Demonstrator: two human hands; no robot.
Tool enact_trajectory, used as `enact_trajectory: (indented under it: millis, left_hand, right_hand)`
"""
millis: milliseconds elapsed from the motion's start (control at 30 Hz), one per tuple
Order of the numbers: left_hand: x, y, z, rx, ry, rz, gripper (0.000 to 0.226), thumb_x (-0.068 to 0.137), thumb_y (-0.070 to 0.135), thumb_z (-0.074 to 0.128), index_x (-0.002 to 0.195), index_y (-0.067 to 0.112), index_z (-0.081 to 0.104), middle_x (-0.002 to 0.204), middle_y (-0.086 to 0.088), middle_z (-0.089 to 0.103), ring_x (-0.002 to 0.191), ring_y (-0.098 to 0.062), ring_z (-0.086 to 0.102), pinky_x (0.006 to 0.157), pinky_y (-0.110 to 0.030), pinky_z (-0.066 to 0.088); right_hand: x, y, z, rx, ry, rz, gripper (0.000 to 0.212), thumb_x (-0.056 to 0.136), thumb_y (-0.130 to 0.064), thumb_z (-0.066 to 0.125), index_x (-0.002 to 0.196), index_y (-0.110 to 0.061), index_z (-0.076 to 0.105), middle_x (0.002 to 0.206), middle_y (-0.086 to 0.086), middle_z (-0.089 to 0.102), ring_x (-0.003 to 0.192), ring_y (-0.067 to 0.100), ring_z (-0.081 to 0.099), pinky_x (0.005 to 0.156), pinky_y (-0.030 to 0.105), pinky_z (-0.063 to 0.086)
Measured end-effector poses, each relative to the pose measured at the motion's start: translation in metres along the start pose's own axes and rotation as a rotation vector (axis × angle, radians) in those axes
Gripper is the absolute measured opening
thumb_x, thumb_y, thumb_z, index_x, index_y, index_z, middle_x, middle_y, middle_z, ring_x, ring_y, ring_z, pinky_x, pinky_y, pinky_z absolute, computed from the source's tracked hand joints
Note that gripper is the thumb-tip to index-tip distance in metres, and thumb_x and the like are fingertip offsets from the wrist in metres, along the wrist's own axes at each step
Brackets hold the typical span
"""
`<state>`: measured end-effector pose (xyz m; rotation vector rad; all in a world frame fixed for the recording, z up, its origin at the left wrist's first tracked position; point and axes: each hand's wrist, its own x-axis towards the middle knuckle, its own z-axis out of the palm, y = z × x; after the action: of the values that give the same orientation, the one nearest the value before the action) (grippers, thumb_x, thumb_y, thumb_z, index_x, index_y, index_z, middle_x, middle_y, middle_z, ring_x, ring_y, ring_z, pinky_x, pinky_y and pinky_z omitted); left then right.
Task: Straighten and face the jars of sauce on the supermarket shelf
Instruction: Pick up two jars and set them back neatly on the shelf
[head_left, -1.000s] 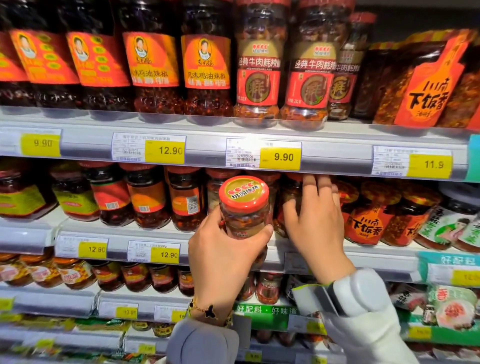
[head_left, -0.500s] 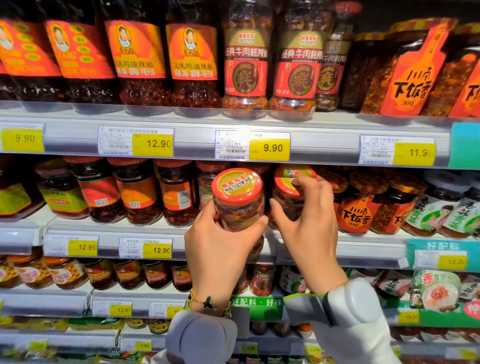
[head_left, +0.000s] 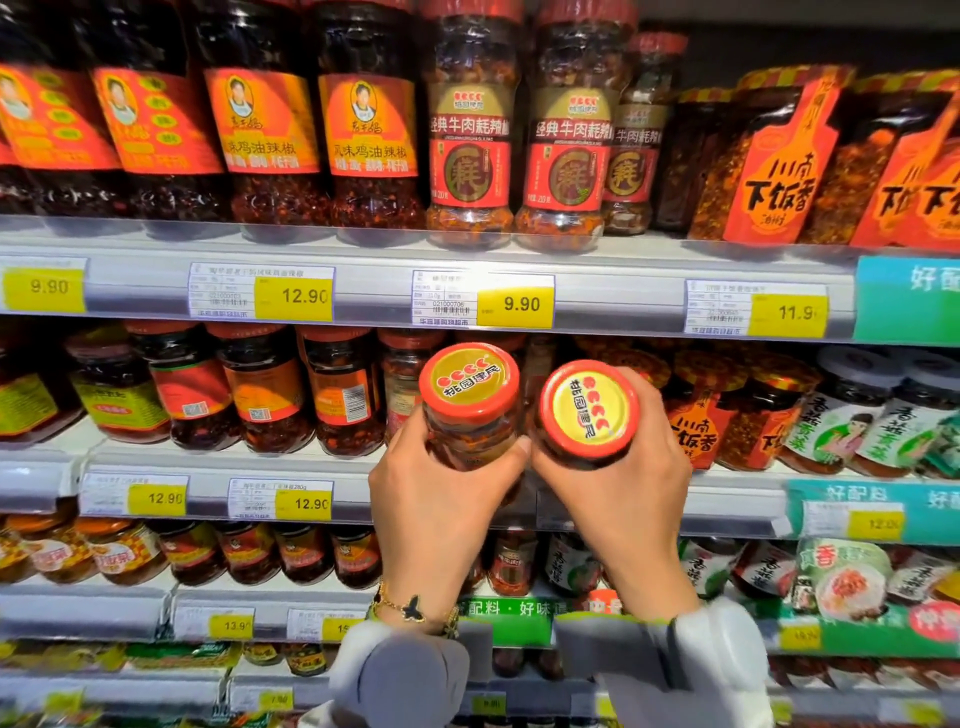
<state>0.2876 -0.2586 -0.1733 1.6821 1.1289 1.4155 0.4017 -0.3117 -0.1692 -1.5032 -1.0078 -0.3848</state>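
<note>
I see my left hand (head_left: 441, 499) wrapped around one jar (head_left: 470, 410), fingers curled about its glass body, and my right hand (head_left: 618, 499) gripping a second jar (head_left: 587, 415) the same way. Both jars are lifted in front of the middle shelf (head_left: 311, 467), side by side and nearly touching, just above my knuckles. Each has a red lid with a yellow centre and printed characters; dark red, chunky sauce shows through the glass. The lids tilt toward me, and the right one's print is turned sideways. Beyond my fingers, more jars (head_left: 265, 389) stand in the shelf row.
</note>
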Motion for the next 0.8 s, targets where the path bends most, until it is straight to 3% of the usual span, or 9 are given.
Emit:
enact_trajectory:
  millis: [133, 333, 500, 567, 700, 800]
  left_hand:
    - [0.001, 0.003, 0.005, -0.014, -0.014, 0.012, 0.043, 0.045, 0.06, 0.072, 0.08, 0.04, 0.059, 0.08, 0.021, 0.067, 0.078, 0.008, 0.06, 0.069, -0.014, 0.047]
    - [0.0, 0.011, 0.026, -0.023, -0.064, 0.025, 0.044, 0.047, 0.052, 0.075, 0.082, 0.029, 0.061, 0.081, 0.011, 0.07, 0.08, -0.006, 0.065, 0.073, -0.029, 0.053]
    - [0.003, 0.019, 0.048, 0.044, -0.109, 0.055, 0.046, 0.05, 0.054, 0.07, 0.084, 0.024, 0.063, 0.084, 0.007, 0.071, 0.082, -0.007, 0.065, 0.067, -0.021, 0.044]
    - [0.007, 0.02, 0.054, 0.052, -0.119, 0.052, 0.044, 0.052, 0.051, 0.075, 0.086, 0.024, 0.064, 0.083, 0.009, 0.072, 0.082, -0.006, 0.065, 0.069, -0.022, 0.048]
    - [0.016, 0.023, 0.065, 0.117, -0.113, 0.034, 0.049, 0.052, 0.053, 0.078, 0.086, 0.021, 0.063, 0.085, 0.004, 0.072, 0.085, -0.016, 0.066, 0.075, -0.034, 0.053]
    - [0.018, 0.024, 0.072, 0.182, -0.104, 0.023, 0.048, 0.053, 0.055, 0.077, 0.08, 0.019, 0.06, 0.087, -0.002, 0.072, 0.086, -0.023, 0.065, 0.072, -0.03, 0.05]
  right_hand:
    - [0.003, -0.01, -0.021, 0.017, 0.056, -0.019, 0.071, 0.054, -0.051, 0.073, 0.115, -0.025, 0.048, 0.101, -0.01, 0.06, 0.09, -0.001, 0.052, 0.078, -0.004, 0.031]
    - [0.001, -0.004, -0.041, -0.003, 0.021, 0.089, 0.068, 0.052, -0.044, 0.082, 0.111, -0.033, 0.05, 0.095, -0.011, 0.063, 0.085, -0.003, 0.052, 0.071, -0.005, 0.031]
    - [-0.001, 0.004, -0.048, -0.038, 0.009, 0.153, 0.062, 0.055, -0.043, 0.082, 0.109, -0.038, 0.051, 0.101, -0.01, 0.066, 0.09, 0.008, 0.059, 0.073, 0.013, 0.039]
    - [-0.002, 0.008, -0.05, -0.051, 0.002, 0.167, 0.062, 0.056, -0.043, 0.081, 0.109, -0.037, 0.051, 0.101, -0.009, 0.066, 0.091, 0.011, 0.06, 0.074, 0.017, 0.042]
    - [-0.007, 0.017, -0.056, -0.07, -0.015, 0.206, 0.062, 0.056, -0.041, 0.081, 0.11, -0.037, 0.051, 0.096, -0.012, 0.063, 0.088, 0.007, 0.056, 0.071, 0.014, 0.038]
    - [-0.01, 0.023, -0.059, -0.068, -0.027, 0.246, 0.062, 0.055, -0.044, 0.08, 0.108, -0.04, 0.049, 0.091, -0.016, 0.057, 0.082, -0.001, 0.05, 0.068, 0.01, 0.034]
